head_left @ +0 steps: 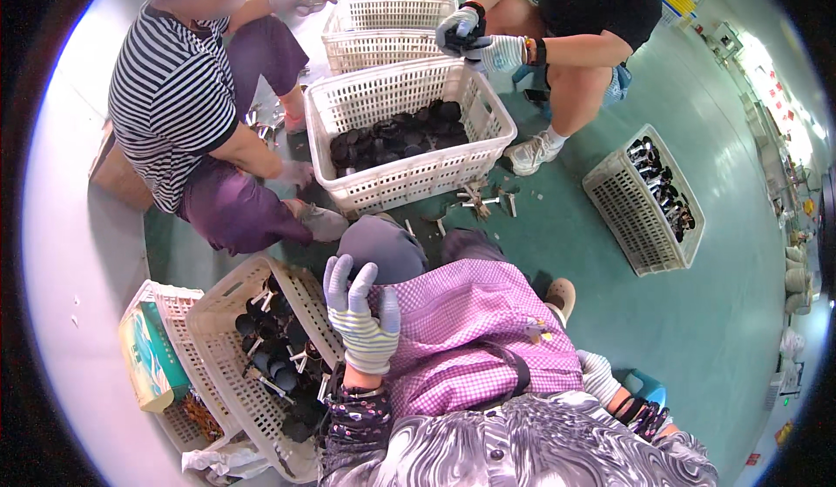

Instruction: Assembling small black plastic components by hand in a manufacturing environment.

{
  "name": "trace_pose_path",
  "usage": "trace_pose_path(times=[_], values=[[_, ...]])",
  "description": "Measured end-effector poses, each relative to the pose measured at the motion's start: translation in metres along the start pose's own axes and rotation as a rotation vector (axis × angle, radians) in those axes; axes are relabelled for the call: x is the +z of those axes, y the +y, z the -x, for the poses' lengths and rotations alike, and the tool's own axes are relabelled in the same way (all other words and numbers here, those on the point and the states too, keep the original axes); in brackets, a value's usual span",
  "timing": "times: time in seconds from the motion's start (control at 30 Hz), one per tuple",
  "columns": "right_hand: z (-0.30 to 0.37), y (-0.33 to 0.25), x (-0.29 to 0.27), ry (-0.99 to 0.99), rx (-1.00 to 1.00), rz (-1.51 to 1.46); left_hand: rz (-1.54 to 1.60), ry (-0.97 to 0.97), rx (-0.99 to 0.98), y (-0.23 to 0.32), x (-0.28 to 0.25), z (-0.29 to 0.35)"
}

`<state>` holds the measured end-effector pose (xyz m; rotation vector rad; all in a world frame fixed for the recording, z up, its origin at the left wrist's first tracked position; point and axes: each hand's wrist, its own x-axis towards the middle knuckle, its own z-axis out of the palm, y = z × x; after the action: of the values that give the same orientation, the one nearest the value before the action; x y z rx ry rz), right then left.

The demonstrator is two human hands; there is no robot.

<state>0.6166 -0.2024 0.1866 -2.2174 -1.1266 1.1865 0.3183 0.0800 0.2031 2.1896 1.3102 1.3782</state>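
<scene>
My left hand point(364, 326), in a white glove with yellow and grey stripes, is raised beside my lap with its fingers apart and nothing in them. Close to its left stands a white perforated crate point(228, 292), holding black rounded parts point(283, 372) with some white stems among them. My right hand point(599, 377), gloved as well, is down at my right side against the pink checked apron point(488, 330). Its fingers are hidden.
Ahead is a large white crate point(418, 178) of black discs, with loose white-stemmed pieces point(477, 200) on the floor before it. Two gloved co-workers sit beyond. Another filled crate point(623, 217) stands right. A tissue box point(148, 356) sits at far left.
</scene>
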Motion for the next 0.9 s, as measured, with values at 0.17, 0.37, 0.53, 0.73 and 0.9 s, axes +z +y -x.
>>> trace_pose_path(times=[0.17, 0.37, 0.53, 0.73, 0.9], values=[[0.000, -0.043, -0.016, -0.032, -0.095, 0.216, 0.014, 0.009, 0.017, 0.000, 0.002, -0.001], [-0.026, -0.066, -0.046, -0.636, 0.071, -0.091, 0.022, 0.010, 0.013, 0.000, 0.000, 0.001], [-0.016, 0.015, -0.035, -0.413, 0.315, -0.598, 0.023, 0.018, 0.003, 0.000, -0.003, 0.004], [-0.033, 0.189, 0.040, 0.305, 0.269, -0.596, 0.067, 0.015, 0.029, -0.001, 0.003, -0.003], [-0.017, 0.103, 0.057, 0.440, 0.277, -0.450, 0.044, -0.022, 0.043, -0.008, 0.006, -0.005]])
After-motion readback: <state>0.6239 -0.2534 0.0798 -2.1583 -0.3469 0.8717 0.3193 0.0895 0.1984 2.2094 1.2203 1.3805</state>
